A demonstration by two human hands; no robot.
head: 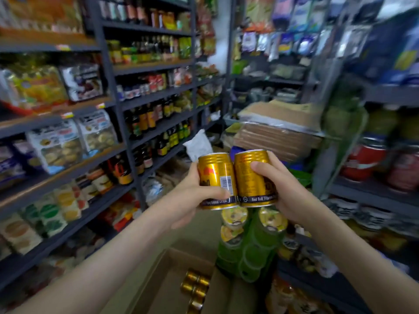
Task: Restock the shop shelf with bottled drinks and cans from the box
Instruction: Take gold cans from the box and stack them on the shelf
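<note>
Head view: open cardboard box (158, 282) sits low centre, flaps out, with a cluster of gold cans (196, 288) on its bottom at the right side. Left of the box, the left shelving (156, 96) runs away down the aisle; right of it, the right shelving (371, 198) carries red cans, blurred. Only a narrow strip of floor (199, 230) shows beyond the box, and that is closed off further back by a flat cardboard stack (278, 137). Green multipacks (249, 252) stand against the box's right edge. Both hands are raised above the box, mid-aisle, apart from either shelf edge. Left hand (190, 196) is wrapped round the left can (216, 177), thumb across the lower front under the barcode. Right hand (285, 191) is wrapped round the right can (254, 177), thumb high on the front, fingers behind it. The cans are touching side by side, near upright, tops leaning slightly apart. Both are gold with a dark band at the base, lids unopened as far as visible.
</note>
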